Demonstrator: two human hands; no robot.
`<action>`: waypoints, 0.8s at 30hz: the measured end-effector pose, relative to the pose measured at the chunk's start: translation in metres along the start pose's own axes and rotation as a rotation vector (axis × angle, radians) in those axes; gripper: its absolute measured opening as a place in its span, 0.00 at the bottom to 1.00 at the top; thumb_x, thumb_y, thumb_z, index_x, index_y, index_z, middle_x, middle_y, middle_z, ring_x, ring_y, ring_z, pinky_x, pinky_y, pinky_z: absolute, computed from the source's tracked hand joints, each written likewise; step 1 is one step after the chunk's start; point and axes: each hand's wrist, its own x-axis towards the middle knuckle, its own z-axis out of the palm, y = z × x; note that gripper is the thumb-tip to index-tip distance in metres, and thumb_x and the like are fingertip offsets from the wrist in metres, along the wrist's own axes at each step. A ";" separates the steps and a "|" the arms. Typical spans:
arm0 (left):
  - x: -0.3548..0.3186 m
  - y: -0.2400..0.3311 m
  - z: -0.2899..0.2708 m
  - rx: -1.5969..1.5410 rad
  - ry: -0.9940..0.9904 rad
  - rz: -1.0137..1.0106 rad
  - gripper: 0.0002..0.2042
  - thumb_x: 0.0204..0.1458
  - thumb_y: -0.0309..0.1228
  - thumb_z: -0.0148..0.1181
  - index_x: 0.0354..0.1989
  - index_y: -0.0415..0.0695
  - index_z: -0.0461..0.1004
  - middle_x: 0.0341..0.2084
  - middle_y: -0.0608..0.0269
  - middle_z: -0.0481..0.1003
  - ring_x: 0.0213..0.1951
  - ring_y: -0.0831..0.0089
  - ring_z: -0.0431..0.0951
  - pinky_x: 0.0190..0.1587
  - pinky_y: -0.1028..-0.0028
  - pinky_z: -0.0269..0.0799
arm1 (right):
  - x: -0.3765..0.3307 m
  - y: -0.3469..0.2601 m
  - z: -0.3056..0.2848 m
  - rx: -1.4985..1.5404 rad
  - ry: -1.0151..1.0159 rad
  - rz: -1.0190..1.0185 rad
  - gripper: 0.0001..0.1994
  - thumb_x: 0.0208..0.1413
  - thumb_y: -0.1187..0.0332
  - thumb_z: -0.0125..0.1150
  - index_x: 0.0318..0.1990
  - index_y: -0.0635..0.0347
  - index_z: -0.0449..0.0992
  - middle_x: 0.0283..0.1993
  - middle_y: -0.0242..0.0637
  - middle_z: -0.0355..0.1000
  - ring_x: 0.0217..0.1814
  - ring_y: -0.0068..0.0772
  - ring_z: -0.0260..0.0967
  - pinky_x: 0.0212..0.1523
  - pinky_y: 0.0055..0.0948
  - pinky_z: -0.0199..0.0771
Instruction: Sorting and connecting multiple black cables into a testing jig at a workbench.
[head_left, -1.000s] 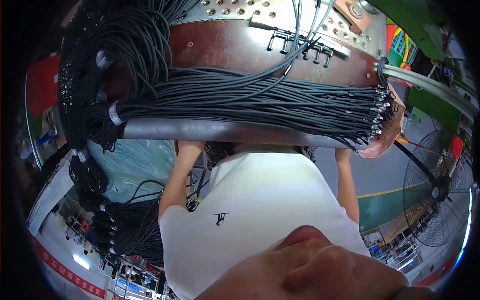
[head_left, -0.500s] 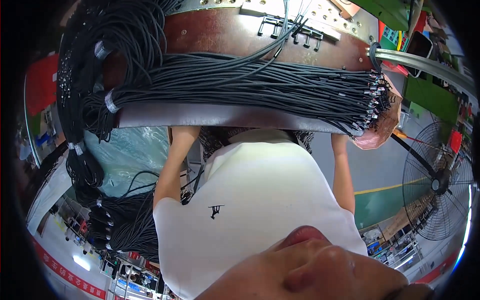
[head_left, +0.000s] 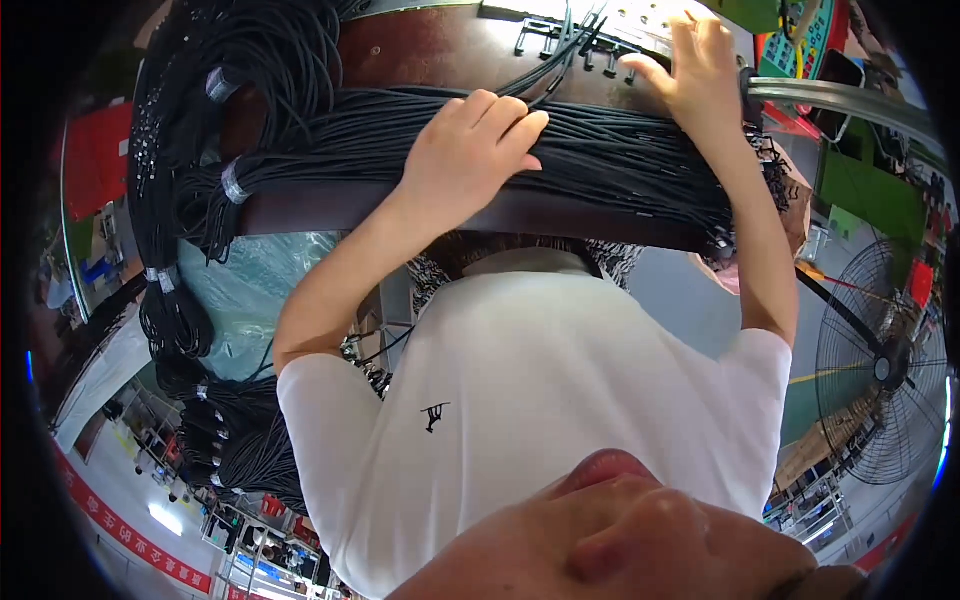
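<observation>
Fingers of your left hand curl over the thick bundle of black cables that lies across the brown workbench, palm pressed on the strands and fingertips closed lightly around the top ones near the bundle's middle. Your right hand rests flat, fingers spread and holding nothing, on the perforated metal plate at the bench's far edge, its thumb just beside a row of small black connectors from which a few loose cables rise. The bundle runs the full length of the bench along its near edge, held by pale tape bands toward the left end; its plug ends fan out past the right end. More taped coils of the same cable hang off the bench's left corner, beside a sheet of clear plastic wrap. A grey metal rail leaves the bench's right corner. Beyond the right end stands a large floor fan on a green-painted floor; the near edge, between your forearms, presses close against your white shirt.
</observation>
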 end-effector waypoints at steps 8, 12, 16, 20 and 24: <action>0.028 -0.021 -0.014 -0.582 -0.082 -0.313 0.07 0.50 0.34 0.62 0.33 0.44 0.79 0.29 0.61 0.77 0.34 0.65 0.75 0.38 0.71 0.70 | -0.034 0.014 -0.025 0.383 -0.174 0.241 0.07 0.54 0.66 0.59 0.39 0.57 0.74 0.37 0.41 0.71 0.41 0.47 0.71 0.40 0.34 0.71; 0.034 -0.017 -0.039 -0.830 -0.276 -0.455 0.11 0.53 0.35 0.60 0.35 0.39 0.78 0.26 0.61 0.76 0.28 0.70 0.75 0.35 0.74 0.70 | -0.060 0.045 -0.128 0.095 -0.003 0.460 0.09 0.53 0.72 0.62 0.42 0.52 0.79 0.40 0.34 0.74 0.39 0.36 0.73 0.37 0.30 0.74; 0.086 -0.003 -0.042 -0.965 -0.839 -0.325 0.16 0.57 0.39 0.58 0.45 0.39 0.75 0.22 0.63 0.75 0.21 0.80 0.72 0.26 0.80 0.69 | -0.076 0.070 -0.171 -0.510 -0.220 0.376 0.11 0.54 0.70 0.61 0.45 0.50 0.79 0.42 0.31 0.74 0.40 0.35 0.74 0.38 0.31 0.75; 0.152 0.054 0.017 -1.019 -1.121 -0.179 0.18 0.56 0.44 0.57 0.32 0.37 0.75 0.20 0.66 0.74 0.20 0.79 0.71 0.22 0.77 0.67 | -0.015 0.034 -0.079 0.459 -0.272 0.220 0.11 0.55 0.68 0.59 0.46 0.52 0.77 0.43 0.39 0.75 0.41 0.40 0.73 0.41 0.34 0.73; 0.136 0.098 0.035 -1.508 -1.006 -0.562 0.16 0.59 0.41 0.55 0.29 0.40 0.73 0.16 0.70 0.68 0.17 0.83 0.61 0.19 0.80 0.55 | 0.019 0.022 0.026 0.318 -0.278 -0.186 0.23 0.53 0.57 0.60 0.50 0.66 0.70 0.41 0.51 0.72 0.42 0.53 0.70 0.43 0.43 0.70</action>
